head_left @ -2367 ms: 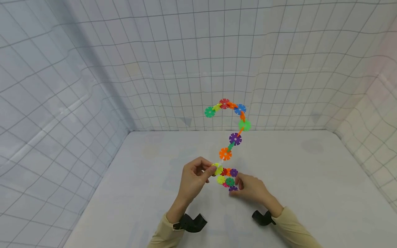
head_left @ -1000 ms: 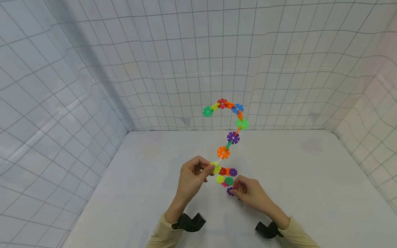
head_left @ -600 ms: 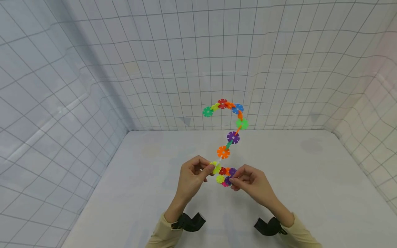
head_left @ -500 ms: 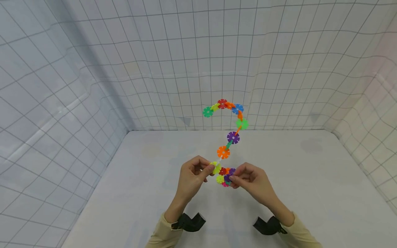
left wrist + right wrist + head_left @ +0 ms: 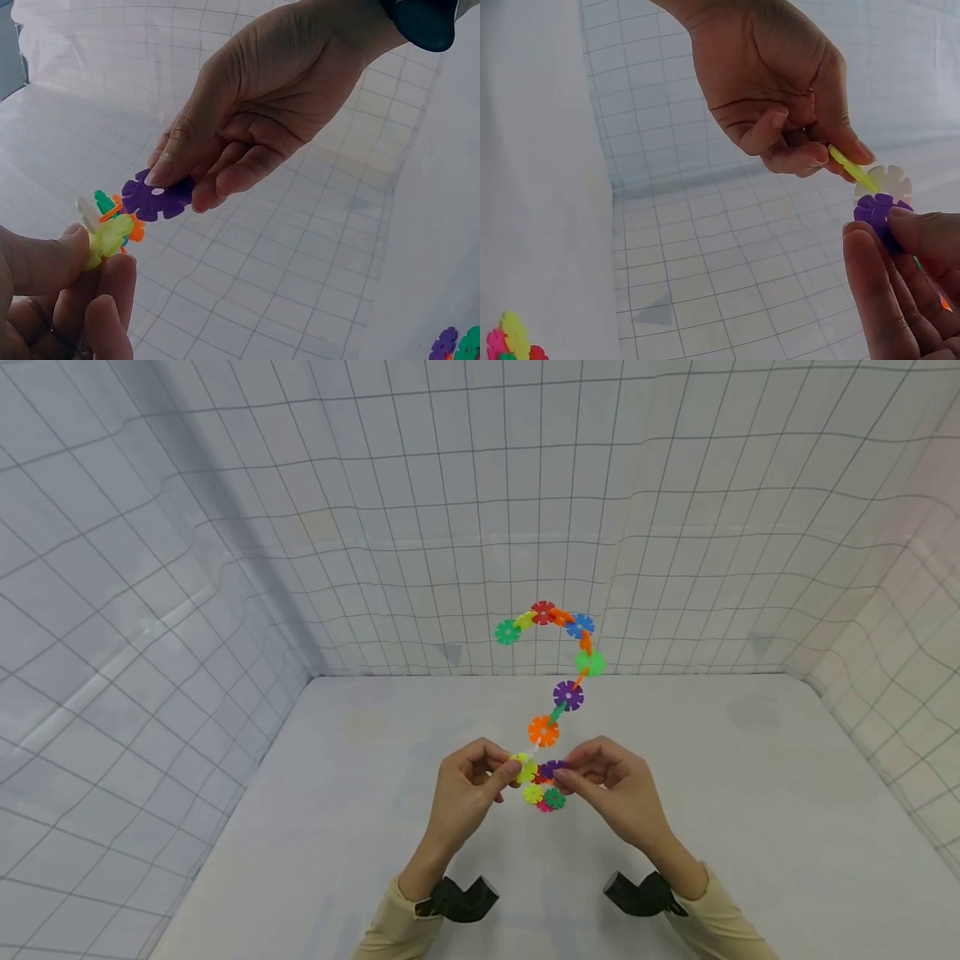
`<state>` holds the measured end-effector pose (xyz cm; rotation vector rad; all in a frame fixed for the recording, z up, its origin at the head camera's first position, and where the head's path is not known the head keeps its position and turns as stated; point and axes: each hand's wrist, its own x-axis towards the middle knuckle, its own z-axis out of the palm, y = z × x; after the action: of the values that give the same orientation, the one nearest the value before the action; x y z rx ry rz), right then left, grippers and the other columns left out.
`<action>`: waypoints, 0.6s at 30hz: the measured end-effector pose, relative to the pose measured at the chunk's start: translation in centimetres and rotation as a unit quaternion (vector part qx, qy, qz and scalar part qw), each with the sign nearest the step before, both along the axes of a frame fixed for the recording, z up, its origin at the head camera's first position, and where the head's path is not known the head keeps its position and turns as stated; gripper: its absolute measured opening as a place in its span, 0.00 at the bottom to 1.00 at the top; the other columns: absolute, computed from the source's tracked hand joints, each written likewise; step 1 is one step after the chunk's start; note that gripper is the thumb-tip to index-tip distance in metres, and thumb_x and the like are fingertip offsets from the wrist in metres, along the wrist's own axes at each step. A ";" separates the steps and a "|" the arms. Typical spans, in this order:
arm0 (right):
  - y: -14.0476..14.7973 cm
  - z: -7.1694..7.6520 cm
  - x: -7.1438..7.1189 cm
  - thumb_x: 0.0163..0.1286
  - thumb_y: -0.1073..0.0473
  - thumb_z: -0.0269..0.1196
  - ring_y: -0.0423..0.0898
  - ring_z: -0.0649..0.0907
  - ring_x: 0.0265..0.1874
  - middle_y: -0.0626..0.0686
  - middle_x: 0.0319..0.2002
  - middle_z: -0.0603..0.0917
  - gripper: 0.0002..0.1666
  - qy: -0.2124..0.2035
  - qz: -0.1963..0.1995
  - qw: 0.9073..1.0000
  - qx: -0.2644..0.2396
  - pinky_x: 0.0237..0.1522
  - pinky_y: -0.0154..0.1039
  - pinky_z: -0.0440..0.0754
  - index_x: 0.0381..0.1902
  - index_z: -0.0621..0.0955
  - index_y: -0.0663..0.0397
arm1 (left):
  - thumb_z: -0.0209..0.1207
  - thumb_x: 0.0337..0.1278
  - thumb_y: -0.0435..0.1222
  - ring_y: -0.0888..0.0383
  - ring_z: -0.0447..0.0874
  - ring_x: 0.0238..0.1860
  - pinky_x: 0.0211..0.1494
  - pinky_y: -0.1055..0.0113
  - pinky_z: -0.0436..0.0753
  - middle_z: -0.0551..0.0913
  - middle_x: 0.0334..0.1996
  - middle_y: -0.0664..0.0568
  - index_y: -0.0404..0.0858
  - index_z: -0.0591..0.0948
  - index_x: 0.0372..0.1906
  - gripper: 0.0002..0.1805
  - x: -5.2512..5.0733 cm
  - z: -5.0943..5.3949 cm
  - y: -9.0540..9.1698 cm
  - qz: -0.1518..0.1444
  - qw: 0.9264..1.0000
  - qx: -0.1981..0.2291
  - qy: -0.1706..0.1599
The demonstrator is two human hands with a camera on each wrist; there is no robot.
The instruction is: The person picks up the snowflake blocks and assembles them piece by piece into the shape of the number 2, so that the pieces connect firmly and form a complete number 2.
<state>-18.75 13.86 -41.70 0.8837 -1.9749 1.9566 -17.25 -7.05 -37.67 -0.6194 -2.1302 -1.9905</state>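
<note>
So the purple disc (image 5: 156, 201) is off the worktop (image 5: 697, 777) now. A second ago it was at the near edge of the loose pieces; now the right hand (image 5: 613, 781) has it pinched between thumb and fingers, at roughly 3 o'clock from the yellow disc (image 5: 527, 771). The left hand (image 5: 467, 785) hasn't really budged, pinching that yellow one at the near end of the chain (image 5: 568, 696). From there the chain heads toward 1 o'clock via a clear disc (image 5: 892, 180), then hooks back to about 12. Purple and yellow look super close in both wrist views, but I honestly can't tell if they touch. My read: the fetching's done, the two are near enough to join, but not locked together yet. Loose discs (image 5: 555, 798) lie around 5 o'clock from yellow.
</note>
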 end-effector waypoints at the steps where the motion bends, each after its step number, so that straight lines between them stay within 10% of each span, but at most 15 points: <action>1: 0.0 0.2 0.0 0.59 0.76 0.64 0.50 0.85 0.26 0.62 0.30 0.83 0.10 0.003 -0.004 1.000 0.002 0.32 0.43 0.83 0.38 0.78 0.64 | 0.60 0.57 0.23 0.61 0.79 0.24 0.23 0.70 0.77 0.81 0.25 0.37 0.27 0.78 0.31 0.02 0.0 0.0 0.0 -0.001 1.000 0.000 -0.001; 18: 0.2 0.6 -0.2 0.57 0.76 0.65 0.49 0.84 0.35 0.56 0.37 0.84 0.12 0.044 0.026 0.999 0.018 0.36 0.41 0.83 0.36 0.82 0.58 | 0.60 0.57 0.24 0.61 0.80 0.24 0.22 0.67 0.78 0.81 0.24 0.41 0.27 0.79 0.30 0.02 0.0 0.0 -0.1 -0.009 1.000 -0.002 -0.002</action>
<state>-18.99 14.08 -41.09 1.0208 -1.9624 1.8814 -17.21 -7.12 -37.68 -0.6375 -2.1381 -1.9993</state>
